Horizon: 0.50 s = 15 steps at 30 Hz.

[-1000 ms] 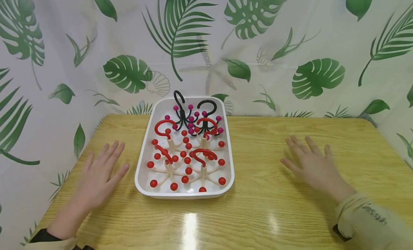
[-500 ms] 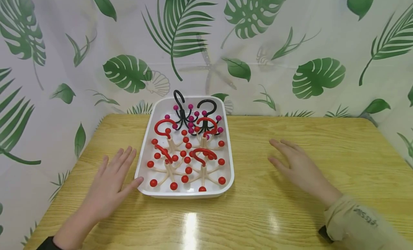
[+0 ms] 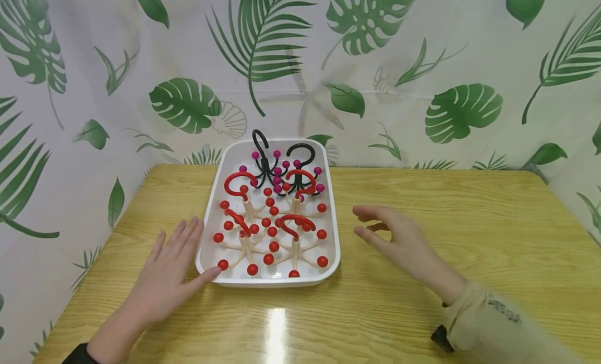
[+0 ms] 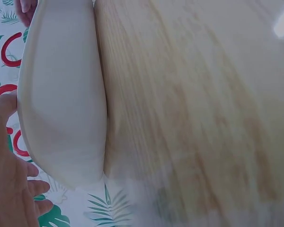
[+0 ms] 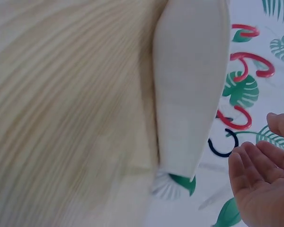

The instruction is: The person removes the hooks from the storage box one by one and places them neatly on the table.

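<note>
A white tray (image 3: 267,282) holds several hooked hangers with ball-tipped arms. Two at the back are black with magenta balls, such as the black hanger (image 3: 265,166). The others have red hooks, beige arms and red balls, such as the red-hooked hanger (image 3: 297,246). My left hand (image 3: 161,288) lies along the tray's left side, fingers straight, thumb over the front left corner; whether it presses the rim I cannot tell. Right of the tray, apart from it, my right hand (image 3: 404,244) has bent fingers and holds nothing. Both wrist views show the tray wall (image 4: 64,94) beside a hand.
The tray stands on a wooden table (image 3: 446,207), toward its left side. Behind it hangs a pale cloth (image 3: 399,119) printed with green leaves, which also covers the sides.
My left hand has moved right and reached the tray's left edge. The right hand has come left toward the tray, its fingers drawing together. The tray and hangers stay put.
</note>
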### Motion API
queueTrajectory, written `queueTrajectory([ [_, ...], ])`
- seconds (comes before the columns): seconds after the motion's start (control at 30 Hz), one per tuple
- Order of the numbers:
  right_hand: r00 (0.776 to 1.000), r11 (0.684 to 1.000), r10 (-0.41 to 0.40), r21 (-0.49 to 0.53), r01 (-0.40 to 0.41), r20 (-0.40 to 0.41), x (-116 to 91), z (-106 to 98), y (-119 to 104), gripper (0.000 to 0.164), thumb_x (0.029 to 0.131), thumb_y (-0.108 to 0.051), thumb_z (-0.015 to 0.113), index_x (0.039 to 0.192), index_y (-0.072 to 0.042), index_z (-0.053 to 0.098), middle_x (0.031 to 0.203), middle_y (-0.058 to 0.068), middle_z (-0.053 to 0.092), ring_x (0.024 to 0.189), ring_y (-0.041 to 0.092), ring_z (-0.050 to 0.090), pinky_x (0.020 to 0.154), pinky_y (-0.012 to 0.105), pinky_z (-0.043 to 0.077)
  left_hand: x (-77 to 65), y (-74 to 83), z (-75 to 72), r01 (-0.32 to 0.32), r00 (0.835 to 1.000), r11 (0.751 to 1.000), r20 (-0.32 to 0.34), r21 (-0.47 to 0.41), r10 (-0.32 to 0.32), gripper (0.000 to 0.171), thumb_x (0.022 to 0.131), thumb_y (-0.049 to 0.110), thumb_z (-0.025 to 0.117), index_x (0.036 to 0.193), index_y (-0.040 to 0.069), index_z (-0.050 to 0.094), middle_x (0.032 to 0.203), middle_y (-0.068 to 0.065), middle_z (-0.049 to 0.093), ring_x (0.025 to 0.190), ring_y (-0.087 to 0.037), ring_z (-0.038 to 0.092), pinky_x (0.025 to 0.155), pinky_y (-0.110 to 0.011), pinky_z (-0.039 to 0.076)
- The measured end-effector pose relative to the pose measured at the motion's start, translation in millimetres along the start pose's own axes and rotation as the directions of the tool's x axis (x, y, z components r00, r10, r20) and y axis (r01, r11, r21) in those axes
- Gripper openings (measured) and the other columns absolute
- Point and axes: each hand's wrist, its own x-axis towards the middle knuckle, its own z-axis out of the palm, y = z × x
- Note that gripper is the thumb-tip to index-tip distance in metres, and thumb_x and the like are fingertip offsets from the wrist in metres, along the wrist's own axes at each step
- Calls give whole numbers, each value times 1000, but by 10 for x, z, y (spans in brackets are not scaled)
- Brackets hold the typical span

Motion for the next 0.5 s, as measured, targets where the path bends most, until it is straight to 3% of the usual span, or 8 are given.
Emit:
queueTrajectory([
  [0.27, 997, 990, -61, 128, 55, 46, 129, 159, -206, 39, 89, -15, 69, 125, -5, 60, 122, 6, 63, 105, 20, 61, 84, 33, 53, 11, 12, 30, 9, 1000, 1000, 21, -2, -9, 88, 92, 62, 45, 155, 13, 7, 159, -7, 12, 145, -28, 7, 114, -47, -6],
  [0.5, 992, 978, -110, 183, 96, 69, 221, 275, -368, 40, 89, -18, 70, 125, -5, 60, 124, 4, 62, 105, 17, 61, 88, 34, 51, 8, 32, 44, 16, 999, 1000, 39, -4, -15, 86, 93, 63, 43, 155, 14, 9, 159, -5, 12, 145, -28, 9, 114, -52, 0],
])
